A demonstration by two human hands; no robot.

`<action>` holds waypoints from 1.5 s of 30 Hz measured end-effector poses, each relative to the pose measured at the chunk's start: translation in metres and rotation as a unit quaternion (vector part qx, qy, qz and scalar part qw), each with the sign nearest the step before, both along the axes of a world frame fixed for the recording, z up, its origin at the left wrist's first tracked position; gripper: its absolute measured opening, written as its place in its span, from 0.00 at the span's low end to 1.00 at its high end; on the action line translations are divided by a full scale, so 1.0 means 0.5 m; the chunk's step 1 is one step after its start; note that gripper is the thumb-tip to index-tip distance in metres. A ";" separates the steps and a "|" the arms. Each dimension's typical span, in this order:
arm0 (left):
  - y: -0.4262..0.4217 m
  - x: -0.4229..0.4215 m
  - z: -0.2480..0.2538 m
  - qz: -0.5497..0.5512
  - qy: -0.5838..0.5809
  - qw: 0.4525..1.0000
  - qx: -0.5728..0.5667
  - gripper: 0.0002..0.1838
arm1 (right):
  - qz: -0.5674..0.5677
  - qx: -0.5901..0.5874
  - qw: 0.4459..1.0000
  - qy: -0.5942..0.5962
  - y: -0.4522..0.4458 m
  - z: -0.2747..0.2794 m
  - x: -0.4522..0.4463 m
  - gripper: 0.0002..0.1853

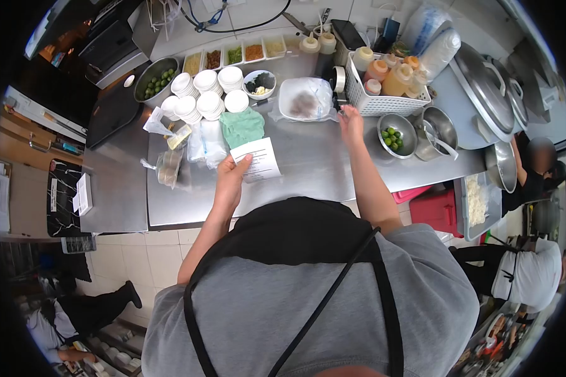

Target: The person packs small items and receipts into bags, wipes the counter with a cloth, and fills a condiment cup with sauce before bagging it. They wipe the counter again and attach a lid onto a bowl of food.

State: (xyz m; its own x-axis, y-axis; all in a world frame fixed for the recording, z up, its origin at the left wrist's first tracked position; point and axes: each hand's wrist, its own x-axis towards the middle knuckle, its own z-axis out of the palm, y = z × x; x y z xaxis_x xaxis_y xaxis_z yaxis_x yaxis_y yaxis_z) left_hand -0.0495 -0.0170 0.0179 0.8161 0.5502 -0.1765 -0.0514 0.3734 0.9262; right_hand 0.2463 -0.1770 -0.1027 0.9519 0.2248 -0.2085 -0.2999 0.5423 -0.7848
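My left hand grips a printed paper slip between thumb and fingers, over the steel counter's front part. Just behind the slip lies a crumpled green cloth. My right hand is at the back right of the counter, its fingers curled together by a small dark object; whether they hold it is hard to see. Left of that hand sits a plastic-wrapped white container with something brownish inside. To its right stands a metal bowl of small green citrus fruits.
Stacked white lids or cups and a bowl with dark and yellow contents stand left of centre. A white basket holds squeeze bottles. Filled condiment trays line the back. Co-workers are at right and lower left.
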 end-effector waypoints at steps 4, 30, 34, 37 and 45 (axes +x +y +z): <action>0.003 0.007 0.000 0.006 0.000 1.000 -0.008 0.11 | 0.006 -0.091 0.995 0.048 -0.018 -0.033 -0.013 0.10; -0.005 0.044 -0.033 0.029 0.027 0.999 -0.029 0.16 | 0.269 -0.227 0.905 -0.238 0.065 0.265 -0.232 0.08; -0.035 0.056 0.006 0.009 0.005 0.998 -0.065 0.15 | 0.322 -0.134 0.910 -0.224 0.147 0.219 -0.301 0.09; -0.042 0.048 0.014 0.045 0.018 0.998 -0.050 0.15 | 0.327 -0.203 0.885 -0.263 0.146 0.220 -0.297 0.09; 0.063 -0.062 -0.024 0.133 0.142 0.967 0.163 0.18 | 0.425 -0.176 0.809 -0.366 0.165 0.183 -0.299 0.06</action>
State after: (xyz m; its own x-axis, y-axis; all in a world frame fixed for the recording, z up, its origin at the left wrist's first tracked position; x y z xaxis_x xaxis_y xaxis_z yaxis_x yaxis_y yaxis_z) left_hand -0.0804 0.0147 0.0059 0.5830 0.7976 -0.1546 0.1674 0.0682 0.9835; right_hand 0.0967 -0.0943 -0.0114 0.3829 0.9119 0.1476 0.1676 0.0886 -0.9819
